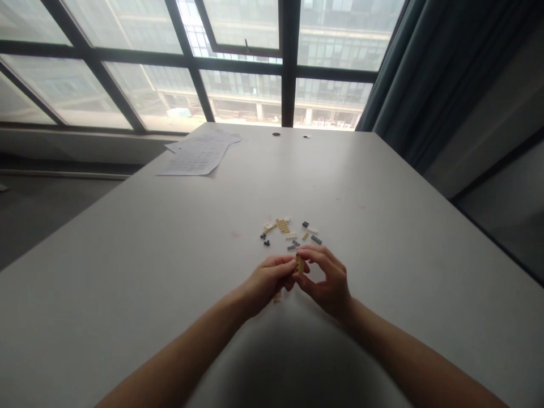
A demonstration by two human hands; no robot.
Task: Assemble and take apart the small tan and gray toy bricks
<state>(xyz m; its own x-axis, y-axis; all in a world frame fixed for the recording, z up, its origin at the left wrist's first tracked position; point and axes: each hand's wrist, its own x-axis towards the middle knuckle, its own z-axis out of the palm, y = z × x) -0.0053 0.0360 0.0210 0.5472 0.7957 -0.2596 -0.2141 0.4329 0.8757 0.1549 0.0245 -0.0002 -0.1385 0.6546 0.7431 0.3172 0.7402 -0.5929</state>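
Note:
Between both hands is a small tan toy building brick piece, held above the white table. My left hand pinches its left side with thumb and fingers. At its right, my right hand grips the piece between thumb and fingertips, one above and one below. Another tan piece lies on the table, partly hidden behind my left hand. Just beyond my hands are loose bricks: a tan studded plate, a white strip, a dark grey piece and small black pieces.
The white table reaches away to a large window. Printed paper sheets lie at its far left. Two round dark spots, one a cable hole, show near the far edge. A dark curtain hangs at the right.

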